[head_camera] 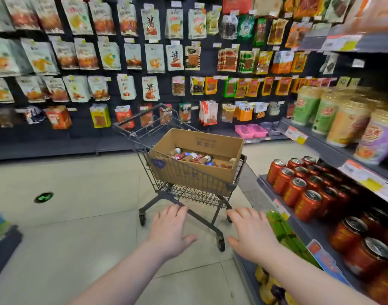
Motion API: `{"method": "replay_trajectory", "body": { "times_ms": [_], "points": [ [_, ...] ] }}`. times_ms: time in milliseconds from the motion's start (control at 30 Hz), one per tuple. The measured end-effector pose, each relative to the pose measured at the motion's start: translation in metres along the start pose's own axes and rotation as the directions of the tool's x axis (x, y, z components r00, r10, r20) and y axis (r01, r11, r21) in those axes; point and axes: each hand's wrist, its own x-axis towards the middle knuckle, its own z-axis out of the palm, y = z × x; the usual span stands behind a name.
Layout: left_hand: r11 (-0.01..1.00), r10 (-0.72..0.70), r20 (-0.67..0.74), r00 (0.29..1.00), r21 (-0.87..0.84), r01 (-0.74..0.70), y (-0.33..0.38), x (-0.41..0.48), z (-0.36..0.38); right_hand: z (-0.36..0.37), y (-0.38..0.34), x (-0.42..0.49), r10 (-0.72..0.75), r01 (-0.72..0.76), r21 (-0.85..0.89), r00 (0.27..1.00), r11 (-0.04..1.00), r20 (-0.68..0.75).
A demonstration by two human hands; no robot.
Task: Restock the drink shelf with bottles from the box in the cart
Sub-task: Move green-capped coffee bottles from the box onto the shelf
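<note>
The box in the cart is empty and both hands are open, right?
Not empty: the head view shows bottles lying in the box in the cart. The left hand and right hand are both open.

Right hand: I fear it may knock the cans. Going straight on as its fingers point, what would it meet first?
Probably the cart, at its near right corner, not the red cans: the open right hand points forward and slightly left at it. Depth is unclear.

One cart (131, 135), one box (206, 142), two far pink baskets (243, 131) and two hands (left hand (168, 230), right hand (252, 234)) are counted; bottles (193, 158) too jumbled.
</note>
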Motion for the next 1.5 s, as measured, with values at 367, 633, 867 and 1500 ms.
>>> {"method": "replay_trajectory", "body": {
  "times_ms": [367,633,867,1500],
  "points": [
    [0.982,-0.177,-0.029,0.984,0.058,0.179,-0.058,0.144,-0.015,0.002,0.018,0.203,-0.168,0.17,0.085,0.985,0.982,-0.025],
    [0.968,-0.239,-0.013,0.971,0.078,0.239,-0.059,0.239,-0.004,0.007,0.057,0.305,-0.225,0.223,0.066,0.974,0.973,0.029],
    [0.968,-0.243,0.01,0.97,0.057,0.243,-0.069,0.291,0.002,0.021,0.079,0.349,-0.212,0.204,0.102,0.975,0.974,0.07],
    [0.999,0.038,0.097,0.995,0.018,-0.04,-0.206,0.506,0.028,0.069,0.062,0.529,0.135,-0.157,0.088,0.965,0.984,0.223]
  ]
}}
